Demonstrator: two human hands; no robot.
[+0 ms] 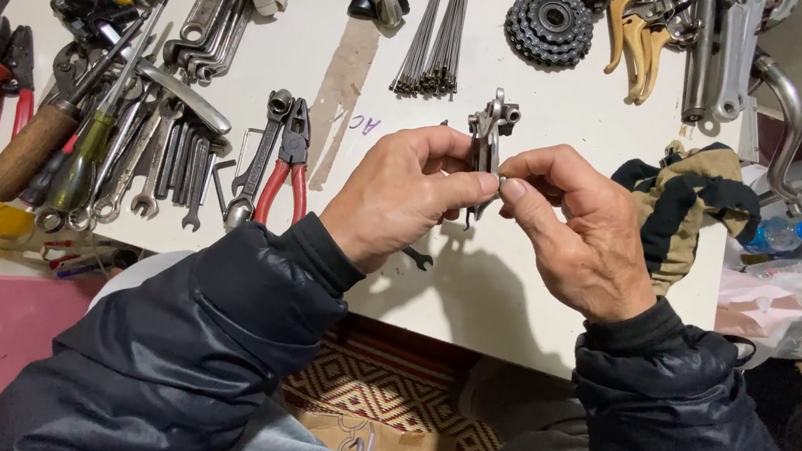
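My left hand (pixel 404 201) grips the metal bike part (pixel 488 137); my right hand (pixel 577 230) fingers pinch something tiny against it (too small to identify), above the bench (pixel 576 104), so I turn gently.

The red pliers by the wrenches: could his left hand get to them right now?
Probably, but not freely: the left hand is pinching the metal part together with the right hand. The red pliers lie uncovered on the table, just left of it.
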